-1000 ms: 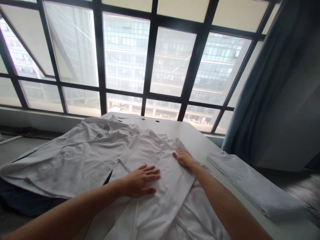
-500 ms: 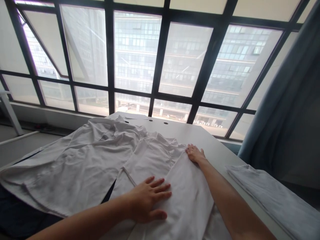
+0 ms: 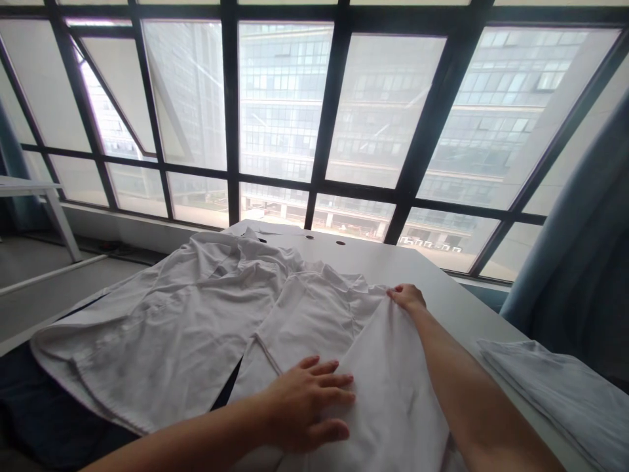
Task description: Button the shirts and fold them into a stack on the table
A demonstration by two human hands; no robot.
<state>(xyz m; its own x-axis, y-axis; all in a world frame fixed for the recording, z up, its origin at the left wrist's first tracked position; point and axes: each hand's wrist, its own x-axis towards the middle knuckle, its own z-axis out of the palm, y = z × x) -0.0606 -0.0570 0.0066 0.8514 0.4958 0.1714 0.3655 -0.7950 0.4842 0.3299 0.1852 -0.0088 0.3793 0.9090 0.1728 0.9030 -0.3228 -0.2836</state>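
A white shirt [image 3: 304,308] lies spread over the table in front of me, part of it folded over toward the middle. My left hand [image 3: 309,403] rests flat on the cloth, palm down with fingers spread. Farther off, my right hand [image 3: 407,296] pinches the shirt at its right edge near the shoulder, fingers closed on the fabric. Another stretch of white garment [image 3: 162,328] spreads out wrinkled to the left; whether it is a separate shirt I cannot tell. Dark cloth [image 3: 44,406] shows beneath its lower edge.
A folded white garment [image 3: 555,387] lies at the right on the white table [image 3: 393,262]. A blue-grey curtain [image 3: 565,262] hangs beyond it. Large black-framed windows [image 3: 280,105] stand behind the table, and another white table [image 3: 29,187] is at far left.
My right hand has gone from lying flat with spread fingers to pinching the shirt's edge. My left hand stays flat on the cloth. The view has turned slightly left.
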